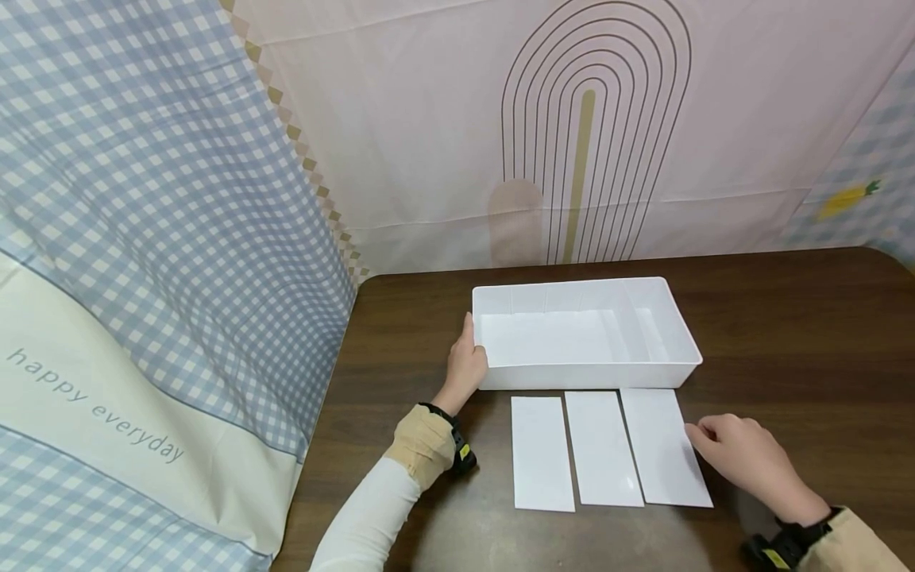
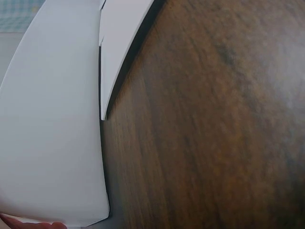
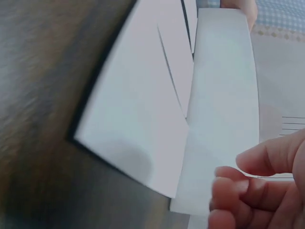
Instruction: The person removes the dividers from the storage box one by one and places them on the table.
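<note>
A white rectangular plastic box [image 1: 586, 376], open at the top with a divider toward its right end, stands on the table. My left hand [image 1: 466, 367] touches the box's left end, index finger extended along that wall. Three flat white rectangular panels lie side by side in front of the box: a left panel [image 1: 542, 453], a middle panel [image 1: 604, 449] and a right panel [image 1: 665, 449]. Beside the right panel's outer edge hovers my right hand [image 1: 743, 457], fingers loosely bent. In the right wrist view its thumb [image 3: 269, 157] and fingers have nothing between them.
The dark wooden table [image 1: 786, 334] extends to both sides of the box. Behind it hangs a pale cloth [image 1: 400, 143] with arch lines, and a blue checked cloth [image 1: 143, 159] covers the left side. Each wrist wears a black camera band [image 1: 789, 544].
</note>
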The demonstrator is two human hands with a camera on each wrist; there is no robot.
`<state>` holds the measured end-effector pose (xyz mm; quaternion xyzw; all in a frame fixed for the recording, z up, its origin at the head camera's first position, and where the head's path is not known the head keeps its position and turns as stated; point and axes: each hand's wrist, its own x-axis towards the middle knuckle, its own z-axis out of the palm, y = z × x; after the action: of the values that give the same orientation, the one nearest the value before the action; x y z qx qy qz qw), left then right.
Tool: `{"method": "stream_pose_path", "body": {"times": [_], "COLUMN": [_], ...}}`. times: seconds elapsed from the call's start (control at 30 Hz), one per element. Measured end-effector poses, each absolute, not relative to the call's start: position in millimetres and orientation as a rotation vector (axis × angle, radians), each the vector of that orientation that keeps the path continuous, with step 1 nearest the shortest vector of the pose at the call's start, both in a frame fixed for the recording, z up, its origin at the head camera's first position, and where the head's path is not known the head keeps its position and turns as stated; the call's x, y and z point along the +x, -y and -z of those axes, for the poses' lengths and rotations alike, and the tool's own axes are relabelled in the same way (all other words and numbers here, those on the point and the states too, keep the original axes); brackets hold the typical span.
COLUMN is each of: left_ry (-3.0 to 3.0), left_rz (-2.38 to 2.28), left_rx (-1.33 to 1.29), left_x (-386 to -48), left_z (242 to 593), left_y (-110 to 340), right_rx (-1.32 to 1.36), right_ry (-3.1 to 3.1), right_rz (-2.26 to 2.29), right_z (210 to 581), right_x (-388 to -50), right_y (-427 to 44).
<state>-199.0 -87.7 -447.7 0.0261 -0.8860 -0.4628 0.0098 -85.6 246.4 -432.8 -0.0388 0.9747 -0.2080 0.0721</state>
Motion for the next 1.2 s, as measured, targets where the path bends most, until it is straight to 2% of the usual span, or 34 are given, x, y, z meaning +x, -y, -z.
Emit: {"method": "stream_pose_path", "body": {"times": [0.67,1.2], "left_ry": [2.768,2.771], "left_rz": [1.445,1.431], "left_rx": [0.078,0.078], "left_x": [-199.3,-199.3], "left_z": [447.7,447.4], "left_y": [87.7,88.2], "right_rx": [-0.264,-0.330], "right_ry": [-3.266,-3.293], "right_rz": [0.906,0.933], "right_z": [417.0,411.6], "right_x": [-106.8,-131.4], "right_y": [-222.9,-208.9]}}
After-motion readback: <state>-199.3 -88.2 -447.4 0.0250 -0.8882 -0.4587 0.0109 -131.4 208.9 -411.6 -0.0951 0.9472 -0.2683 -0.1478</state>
